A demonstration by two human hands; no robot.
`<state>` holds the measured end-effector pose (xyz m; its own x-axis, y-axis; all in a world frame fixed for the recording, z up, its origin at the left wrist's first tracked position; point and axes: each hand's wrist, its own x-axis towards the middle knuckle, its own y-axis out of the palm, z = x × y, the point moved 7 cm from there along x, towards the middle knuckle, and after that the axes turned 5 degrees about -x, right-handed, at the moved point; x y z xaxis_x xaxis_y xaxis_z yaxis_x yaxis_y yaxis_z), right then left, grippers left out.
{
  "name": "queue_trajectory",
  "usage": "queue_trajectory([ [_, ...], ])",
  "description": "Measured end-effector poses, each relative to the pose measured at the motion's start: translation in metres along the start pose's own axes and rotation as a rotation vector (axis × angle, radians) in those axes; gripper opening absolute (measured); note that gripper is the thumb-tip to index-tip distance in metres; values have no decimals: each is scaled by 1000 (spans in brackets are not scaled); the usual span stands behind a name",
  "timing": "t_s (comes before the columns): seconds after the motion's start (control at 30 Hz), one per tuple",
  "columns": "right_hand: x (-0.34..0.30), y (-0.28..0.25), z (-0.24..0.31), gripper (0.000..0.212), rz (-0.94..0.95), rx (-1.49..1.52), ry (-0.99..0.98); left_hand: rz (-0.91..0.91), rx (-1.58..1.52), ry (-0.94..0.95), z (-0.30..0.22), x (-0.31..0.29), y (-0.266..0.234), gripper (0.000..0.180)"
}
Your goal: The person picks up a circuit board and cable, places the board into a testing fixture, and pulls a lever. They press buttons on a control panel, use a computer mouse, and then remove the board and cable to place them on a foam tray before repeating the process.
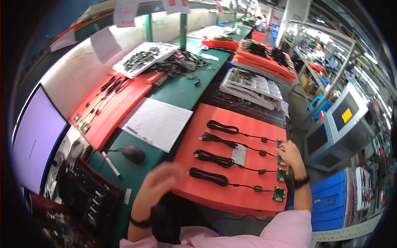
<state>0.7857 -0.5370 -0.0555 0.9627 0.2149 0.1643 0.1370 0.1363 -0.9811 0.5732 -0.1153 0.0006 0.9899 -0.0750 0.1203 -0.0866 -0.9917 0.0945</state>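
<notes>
Several coiled black cables (211, 158) lie in rows on a red foam sheet (244, 198) in front of me. Each runs rightward through a small cylindrical bead to a green circuit board (279, 193) near the sheet's right edge. My right hand (290, 153) is at the far end of that row of boards, fingers curled and pinched on a circuit board (280, 143), which they partly cover. Over the sheet's near left corner, my left hand (165, 180) is raised and smeared by motion. Nothing can be made out in it.
On the green bench to the left are a written paper sheet (159, 124), a computer mouse (133, 153), a marker (111, 164) and a monitor (39, 140). White trays (252, 89) stand beyond the foam. A blue bin (328, 200) is at right.
</notes>
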Motion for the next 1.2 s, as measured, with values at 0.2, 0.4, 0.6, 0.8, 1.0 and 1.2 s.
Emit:
queue_trajectory([
  [0.2,-117,-30,190,24,510,696,-560,-15,58,-307,40,-185,-16,23],
  [0.4,-201,58,337,15,848,914,-799,-785,51,-650,91,-362,-47,22],
  [0.6,-240,70,447,12,947,931,-1098,-1313,58,-566,88,-501,-24,27],
  [0.8,-282,79,507,11,968,802,-1340,-1870,-229,-433,112,-615,45,27],
  [1.0,-305,56,536,12,1175,806,-1436,-2295,71,-698,174,-734,83,37],
  [1.2,-332,-93,520,30,2719,954,-2529,-2241,169,-766,246,-777,33,49],
])
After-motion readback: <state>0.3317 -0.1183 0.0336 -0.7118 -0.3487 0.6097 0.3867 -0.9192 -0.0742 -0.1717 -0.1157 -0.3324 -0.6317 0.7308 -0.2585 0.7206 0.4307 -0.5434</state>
